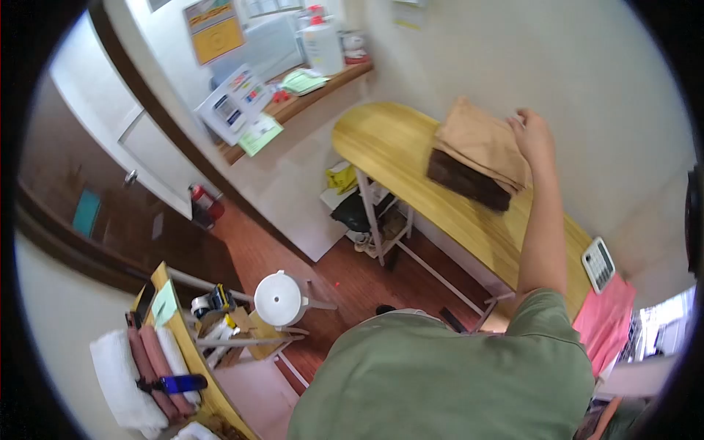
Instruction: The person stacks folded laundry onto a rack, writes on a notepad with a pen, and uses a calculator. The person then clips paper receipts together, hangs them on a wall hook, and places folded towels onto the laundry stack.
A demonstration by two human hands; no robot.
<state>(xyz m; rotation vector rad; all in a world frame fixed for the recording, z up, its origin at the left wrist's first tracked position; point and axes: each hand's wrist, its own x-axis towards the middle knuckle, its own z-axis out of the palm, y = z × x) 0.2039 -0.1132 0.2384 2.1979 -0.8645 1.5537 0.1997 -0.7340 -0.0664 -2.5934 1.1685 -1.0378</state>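
My right hand [534, 138] is at the far right edge of a folded tan cloth [480, 143], fingers loosely curled and apart. I see nothing held in it; whether the fingertips touch the fabric is hard to make out. Under the tan cloth lies a folded dark brown cloth [469, 180], its front edge showing. Both rest on a long yellow wooden table [381, 139] with a rounded end, set against the wall. My left hand is out of view.
A calculator [599, 265] and pink cloth [607, 315] are at the table's near end. A white stool [279, 299] stands on the floor. Rolled towels [121, 381] and a blue bottle [183, 383] sit at lower left. A wall ledge [323, 92] holds a pump bottle [321, 48].
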